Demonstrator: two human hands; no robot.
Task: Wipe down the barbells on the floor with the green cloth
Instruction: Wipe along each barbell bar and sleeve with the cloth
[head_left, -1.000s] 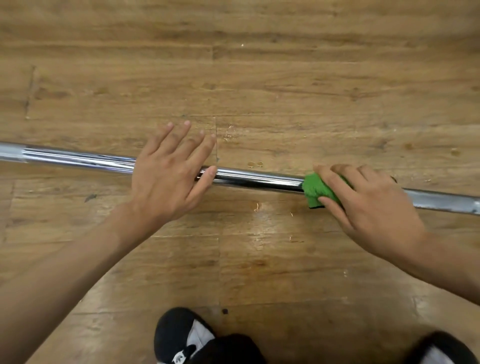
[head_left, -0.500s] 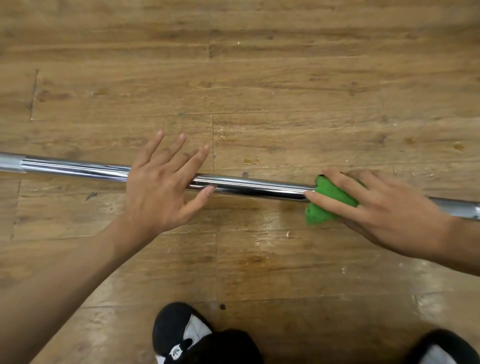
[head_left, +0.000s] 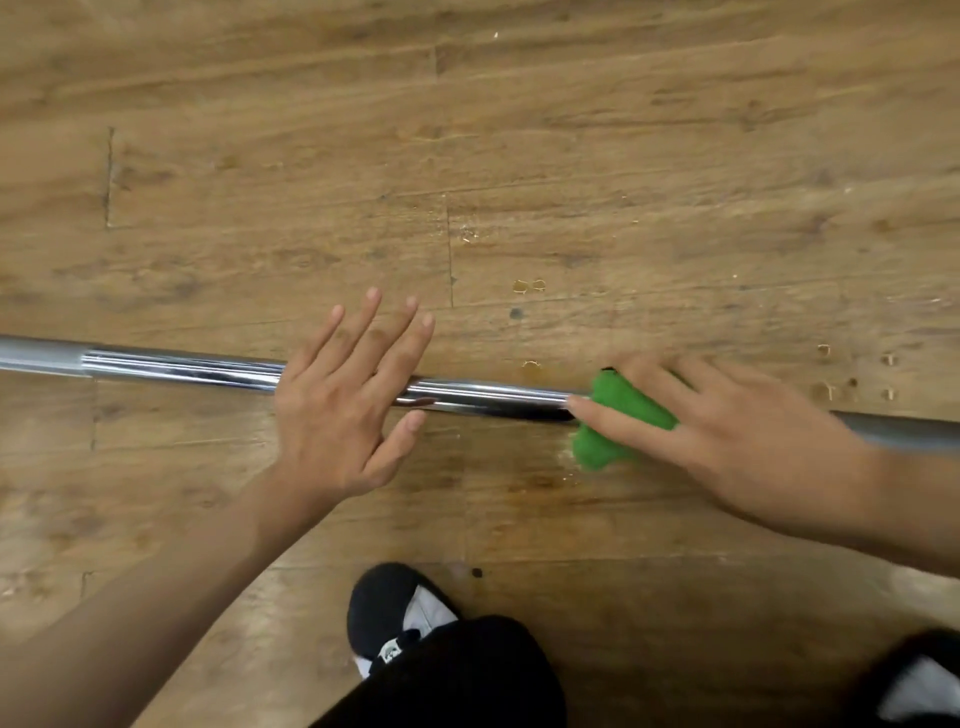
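Note:
A chrome barbell (head_left: 493, 397) lies across the wooden floor from the left edge to the right edge. My left hand (head_left: 345, 410) rests flat on the bar left of its middle, fingers straight and spread. The green cloth (head_left: 618, 421) is draped over the bar further right. My right hand (head_left: 727, 441) lies on the cloth and presses it against the bar, with the fingers stretched out towards the left. Most of the cloth is hidden under that hand. The right hand is slightly blurred.
The wooden plank floor (head_left: 519, 156) has small chips and dents beyond the bar. A black-and-white shoe (head_left: 395, 618) and a dark trouser leg (head_left: 467, 675) are at the bottom centre. A second shoe (head_left: 919, 686) is at the bottom right.
My right hand has opened from a wrap around the bar to flatter fingers on the cloth. The cloth now hangs lower on the near side. My left hand stays pressed on the bar.

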